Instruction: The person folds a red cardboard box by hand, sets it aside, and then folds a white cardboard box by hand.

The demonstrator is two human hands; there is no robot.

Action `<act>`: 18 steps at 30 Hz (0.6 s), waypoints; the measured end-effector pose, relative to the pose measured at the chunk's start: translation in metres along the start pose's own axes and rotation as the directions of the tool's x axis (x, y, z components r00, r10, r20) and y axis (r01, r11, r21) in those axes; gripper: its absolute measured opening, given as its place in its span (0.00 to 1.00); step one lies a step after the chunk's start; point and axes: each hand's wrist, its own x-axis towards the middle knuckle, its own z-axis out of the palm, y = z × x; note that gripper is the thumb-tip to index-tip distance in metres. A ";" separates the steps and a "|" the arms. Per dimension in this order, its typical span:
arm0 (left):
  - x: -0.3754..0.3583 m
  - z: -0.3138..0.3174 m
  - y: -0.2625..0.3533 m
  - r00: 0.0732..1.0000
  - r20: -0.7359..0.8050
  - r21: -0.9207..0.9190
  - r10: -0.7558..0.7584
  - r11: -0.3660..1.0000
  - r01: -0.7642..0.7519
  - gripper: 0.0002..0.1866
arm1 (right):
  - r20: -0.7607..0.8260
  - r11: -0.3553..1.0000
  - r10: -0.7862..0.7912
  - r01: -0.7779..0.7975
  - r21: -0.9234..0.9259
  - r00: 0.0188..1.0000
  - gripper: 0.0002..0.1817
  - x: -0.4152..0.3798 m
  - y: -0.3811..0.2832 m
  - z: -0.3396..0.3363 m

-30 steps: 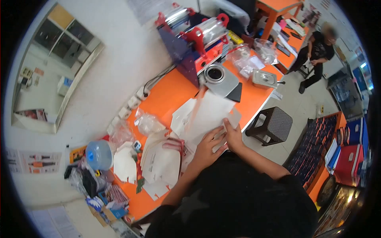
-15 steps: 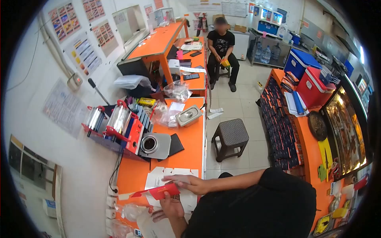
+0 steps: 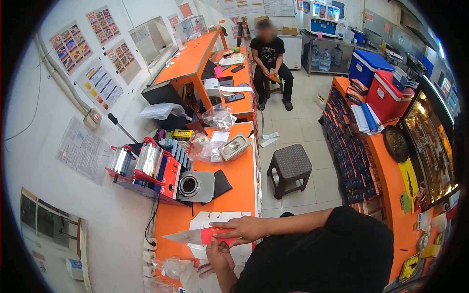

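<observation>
Both of my hands are on a folded red carton point(image 3: 209, 235), with a pale grey pointed part sticking out to the left above the orange counter. My right hand point(image 3: 242, 228) lies across the red part from above, its fingers stretched over it. Below, my left hand point(image 3: 220, 255) grips the lower edge between bent fingers and thumb. Under and around the hands are flat white cartons point(image 3: 200, 221) with cut flaps. Clear plastic bags point(image 3: 173, 267) sit at the near left, close to my left hand.
On the orange counter point(image 3: 234, 195) stand a red-sided sealing machine point(image 3: 170, 178) with film rolls, and a metal tray point(image 3: 234, 147). A dark stool point(image 3: 290, 163) is on the floor. Another person point(image 3: 267, 51) sits at the back. To the right are stacked dark boxes point(image 3: 349, 156) and coolers point(image 3: 388, 97).
The red carton has turned and opened out, so its grey pointed part now shows at the left. My right hand has come down onto it. The view has shifted slightly.
</observation>
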 end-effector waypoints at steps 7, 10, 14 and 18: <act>-0.009 0.008 -0.005 0.994 0.031 0.123 -0.107 0.987 0.102 0.19 | -0.205 0.983 0.164 -0.177 -0.047 0.965 0.32 0.001 -0.003 0.014; -0.024 0.033 0.035 0.997 0.025 0.483 0.078 0.872 -0.080 0.25 | -0.398 0.977 0.212 -0.182 0.111 0.893 0.35 0.001 0.006 0.008; -0.056 0.049 0.121 0.767 0.226 0.532 0.601 0.583 -0.614 0.36 | -0.485 0.964 0.255 -0.180 0.197 0.836 0.33 0.003 0.015 -0.015; -0.100 0.102 0.208 0.426 0.496 0.110 0.757 0.432 -0.895 0.46 | -0.422 0.920 0.375 -0.275 0.279 0.825 0.30 0.004 0.011 -0.021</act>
